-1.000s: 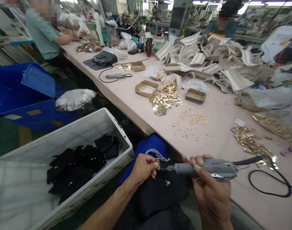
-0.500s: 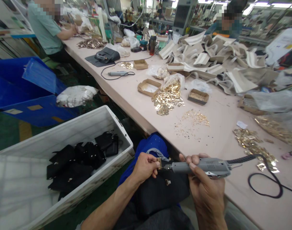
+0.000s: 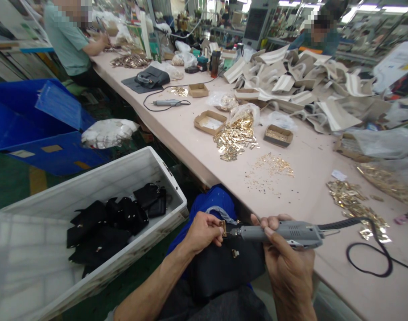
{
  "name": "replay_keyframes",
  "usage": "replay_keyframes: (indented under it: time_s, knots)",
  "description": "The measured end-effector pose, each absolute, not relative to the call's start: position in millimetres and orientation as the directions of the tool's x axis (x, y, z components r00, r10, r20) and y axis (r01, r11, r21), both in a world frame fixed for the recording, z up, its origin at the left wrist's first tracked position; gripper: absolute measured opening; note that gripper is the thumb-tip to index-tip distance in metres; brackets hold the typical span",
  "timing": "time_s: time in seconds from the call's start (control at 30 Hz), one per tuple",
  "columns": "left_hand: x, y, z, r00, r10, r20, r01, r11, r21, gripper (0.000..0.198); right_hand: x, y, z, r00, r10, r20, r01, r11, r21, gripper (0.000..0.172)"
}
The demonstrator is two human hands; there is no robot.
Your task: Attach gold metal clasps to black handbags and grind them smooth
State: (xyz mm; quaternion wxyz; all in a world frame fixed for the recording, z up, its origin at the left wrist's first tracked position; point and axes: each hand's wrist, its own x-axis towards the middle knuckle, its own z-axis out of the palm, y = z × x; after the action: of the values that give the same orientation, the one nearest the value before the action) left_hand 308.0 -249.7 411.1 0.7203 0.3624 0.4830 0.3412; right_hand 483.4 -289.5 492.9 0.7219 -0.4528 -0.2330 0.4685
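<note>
A small gold metal plate (image 3: 223,228) is pinched between the thumb and fingers of my left hand (image 3: 205,229). My right hand (image 3: 286,249) is wrapped round a grey electric screwdriver (image 3: 290,232), which lies level with its tip pointing left at the plate. Whether the tip touches a screw is too small to tell. Beneath both hands, a black leather bag (image 3: 227,267) rests on my lap, with a small metal clasp (image 3: 236,253) on its front.
A white crate (image 3: 150,249) with black bags stands at the left, near a blue bin (image 3: 56,151). On the pink table (image 3: 197,151) lie gold fittings (image 3: 237,136), small screws (image 3: 274,165), cardboard boxes and beige pieces (image 3: 304,80). Two people are at the far sides.
The whole view has shifted very slightly. Both hands keep their grips, and the gold plate looks slightly turned at the screwdriver's tip.
</note>
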Motion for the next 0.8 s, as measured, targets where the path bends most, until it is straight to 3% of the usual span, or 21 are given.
replay_keyframes:
  time_s: [0.8]
  knots:
    - [305.8,-245.0,409.2,0.352,0.826,-0.44,-0.182,0.521,0.834,0.024,486.7,-291.9,491.8,0.463,0.881,-0.094,-0.483,0.162,-0.861,0.041]
